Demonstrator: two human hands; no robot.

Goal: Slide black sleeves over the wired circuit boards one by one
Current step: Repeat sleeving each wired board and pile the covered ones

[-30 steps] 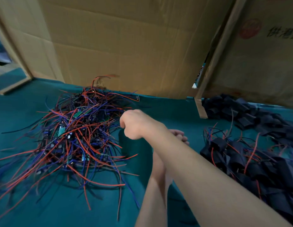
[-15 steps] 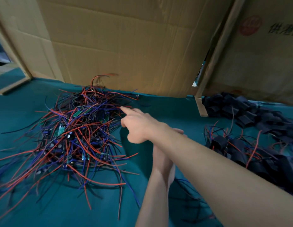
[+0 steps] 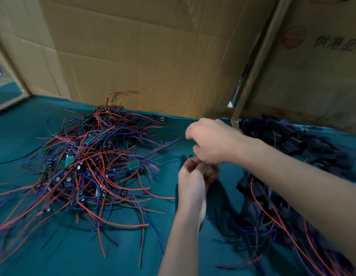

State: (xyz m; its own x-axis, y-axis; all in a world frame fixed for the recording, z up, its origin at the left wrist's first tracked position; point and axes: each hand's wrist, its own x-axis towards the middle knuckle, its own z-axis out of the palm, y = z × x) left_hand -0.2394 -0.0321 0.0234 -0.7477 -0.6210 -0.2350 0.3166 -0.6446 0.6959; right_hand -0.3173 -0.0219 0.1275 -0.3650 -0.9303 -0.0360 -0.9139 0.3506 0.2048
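A tangled pile of wired circuit boards [image 3: 87,168], small green boards with red and blue leads, lies on the teal cloth at left. Loose black sleeves [image 3: 288,136] are heaped at the back right. In front of them lies a heap of sleeved boards [image 3: 258,198] with red and blue leads sticking out. My right hand [image 3: 211,142] hovers, blurred, right of the wire pile with curled fingers; whether it holds anything is unclear. My left hand [image 3: 195,178] is just below it, touching it, fingers curled upward with nothing visible in them.
Large cardboard sheets [image 3: 153,56] stand upright along the back edge of the teal cloth [image 3: 123,251]. A wooden strip [image 3: 252,76] leans between two of the sheets. Stray leads reach from both heaps toward the front edge.
My right hand has drawn back from the wire pile, rightward, and curled its pointing finger. My left hand has come out from under the right forearm and risen to meet it.
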